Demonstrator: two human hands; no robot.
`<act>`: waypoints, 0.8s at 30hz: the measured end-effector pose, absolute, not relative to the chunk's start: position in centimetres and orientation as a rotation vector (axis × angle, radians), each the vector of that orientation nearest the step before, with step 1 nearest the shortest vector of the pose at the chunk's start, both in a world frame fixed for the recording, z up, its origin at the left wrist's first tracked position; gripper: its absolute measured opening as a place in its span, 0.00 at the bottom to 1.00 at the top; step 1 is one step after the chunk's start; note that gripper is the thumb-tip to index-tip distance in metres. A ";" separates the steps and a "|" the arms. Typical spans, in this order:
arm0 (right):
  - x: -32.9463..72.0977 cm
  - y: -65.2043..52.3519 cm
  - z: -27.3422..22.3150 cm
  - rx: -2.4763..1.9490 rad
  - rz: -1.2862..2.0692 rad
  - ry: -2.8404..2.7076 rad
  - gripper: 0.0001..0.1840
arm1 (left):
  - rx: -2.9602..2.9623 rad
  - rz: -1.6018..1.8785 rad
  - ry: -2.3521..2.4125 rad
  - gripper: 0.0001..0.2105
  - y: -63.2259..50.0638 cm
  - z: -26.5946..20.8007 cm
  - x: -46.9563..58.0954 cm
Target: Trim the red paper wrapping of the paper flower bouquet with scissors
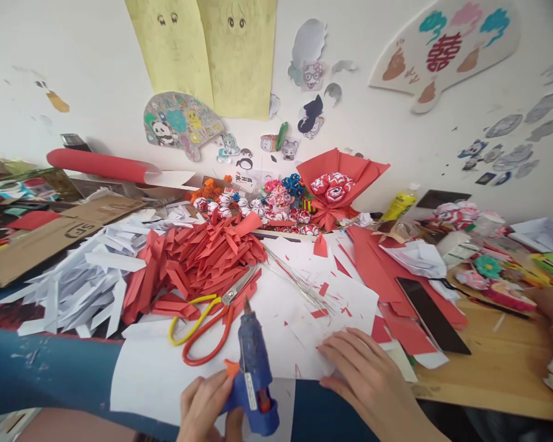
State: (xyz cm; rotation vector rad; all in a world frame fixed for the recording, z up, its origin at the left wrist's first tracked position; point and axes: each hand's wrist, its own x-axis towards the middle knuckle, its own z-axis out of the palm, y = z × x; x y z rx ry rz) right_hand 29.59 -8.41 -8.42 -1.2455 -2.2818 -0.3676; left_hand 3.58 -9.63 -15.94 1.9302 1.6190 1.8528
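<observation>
The left hand (205, 405) is wrapped around a blue glue gun (253, 374) at the near edge of the table, tip pointing up. The right hand (368, 380) lies flat, fingers spread, on white paper (156, 374). Just past the gun lie scissors (212, 319). Farther back sits a pile of folded red paper strips (198, 258).

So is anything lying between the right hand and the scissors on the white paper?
Nothing solid. The right hand lies flat on the white sheet; only small red scraps dot the paper toward the scissors. The blue glue gun, in the left hand, sits just below that line.
</observation>
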 end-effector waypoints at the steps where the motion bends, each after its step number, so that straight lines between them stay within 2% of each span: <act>1: 29.5 -8.4 -8.5 -1.245 -0.358 -2.256 0.13 | 1.901 1.820 1.609 0.08 -9.3 -15.9 4.6; 5: 29.5 -8.3 -8.5 -1.252 -0.297 -2.207 0.14 | 1.900 1.801 1.604 0.09 -8.1 -15.9 7.4; 13: 29.8 -8.4 -8.2 -1.259 -0.300 -2.244 0.10 | 1.930 1.851 1.669 0.13 -6.9 -15.8 8.1; 19: 30.0 -8.4 -8.9 -1.198 -0.516 -2.316 0.11 | 2.127 1.928 1.545 0.19 -6.5 -16.1 7.8; 24: 30.0 -9.0 -9.1 -1.073 -0.776 -2.419 0.10 | 2.179 1.924 1.510 0.20 -6.3 -16.2 7.6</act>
